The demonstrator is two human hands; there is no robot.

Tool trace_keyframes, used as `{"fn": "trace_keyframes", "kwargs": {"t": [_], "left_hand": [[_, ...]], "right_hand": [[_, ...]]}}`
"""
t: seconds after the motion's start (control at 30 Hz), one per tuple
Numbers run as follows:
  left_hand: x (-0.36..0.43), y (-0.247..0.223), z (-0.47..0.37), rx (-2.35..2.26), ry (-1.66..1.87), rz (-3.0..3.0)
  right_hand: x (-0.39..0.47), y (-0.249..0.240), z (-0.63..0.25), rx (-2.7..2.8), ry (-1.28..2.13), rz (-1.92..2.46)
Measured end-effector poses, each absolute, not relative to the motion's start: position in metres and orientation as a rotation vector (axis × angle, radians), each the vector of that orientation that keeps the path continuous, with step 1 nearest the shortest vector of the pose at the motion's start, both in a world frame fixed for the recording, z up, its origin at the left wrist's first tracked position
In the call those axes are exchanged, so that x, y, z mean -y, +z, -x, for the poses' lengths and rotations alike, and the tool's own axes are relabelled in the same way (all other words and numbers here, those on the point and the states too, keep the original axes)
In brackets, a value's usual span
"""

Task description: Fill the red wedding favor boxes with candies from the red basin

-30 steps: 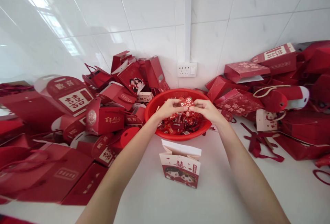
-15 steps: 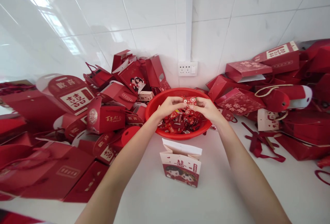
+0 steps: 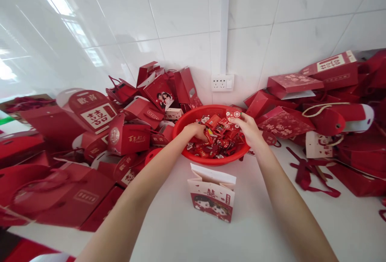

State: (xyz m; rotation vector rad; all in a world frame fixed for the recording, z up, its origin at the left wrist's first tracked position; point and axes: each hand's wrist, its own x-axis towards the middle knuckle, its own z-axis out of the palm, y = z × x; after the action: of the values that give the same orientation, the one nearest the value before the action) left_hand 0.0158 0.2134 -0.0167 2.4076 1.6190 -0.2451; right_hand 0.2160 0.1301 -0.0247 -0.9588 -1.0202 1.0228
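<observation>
Picking through red-wrapped sweets (image 3: 221, 133) seemed the step in hand. The left hand's (image 3: 199, 131) curled fingers were among them in a red oval plastic basket (image 3: 208, 160); whether they gripped anything was hidden. The right hand (image 3: 249, 128) pinched a red white-patterned packet (image 3: 233, 114) between near-closed fingers, at the basket's right. The next move called for a clean single grip. A cream-and-red paper bag (image 3: 211, 199) stood open on the white bench (image 3: 171, 217).

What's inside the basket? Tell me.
Small wrapped packets, mostly red, lie heaped in the basket, the left hand among them. Their lower layers and the floor beneath are covered, so cannot be seen.
</observation>
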Motion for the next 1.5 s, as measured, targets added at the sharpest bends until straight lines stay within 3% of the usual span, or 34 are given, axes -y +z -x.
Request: {"fn": "trace_keyframes", "kwargs": {"t": [0.2,0.37,0.5,0.77,1.03,1.5], "left_hand": [[-0.203,-0.009,-0.036,-1.323,-0.197,-2.404],[-0.204,-0.009,-0.035,-1.131,0.363,-2.078],[-0.222,-0.016,-0.024,-1.482,0.674,-1.946],[-0.242,-0.035,-0.005,-1.902,0.403,-1.971],[-0.232,-0.038,-0.009,-1.652,0.106,-2.095],[-0.238,-0.053,-0.012,-1.282,0.465,-1.989]], "right_hand": [[-0.132,-0.027,-0.216,1.042,0.985,0.964],[-0.135,-0.029,-0.217,1.045,0.974,0.968],[-0.134,-0.029,-0.217,1.041,0.977,0.957],[-0.129,-0.025,-0.215,1.017,0.981,0.959],[-0.128,-0.025,-0.215,1.001,0.995,0.947],[-0.129,-0.027,-0.215,1.019,0.995,0.941]]}}
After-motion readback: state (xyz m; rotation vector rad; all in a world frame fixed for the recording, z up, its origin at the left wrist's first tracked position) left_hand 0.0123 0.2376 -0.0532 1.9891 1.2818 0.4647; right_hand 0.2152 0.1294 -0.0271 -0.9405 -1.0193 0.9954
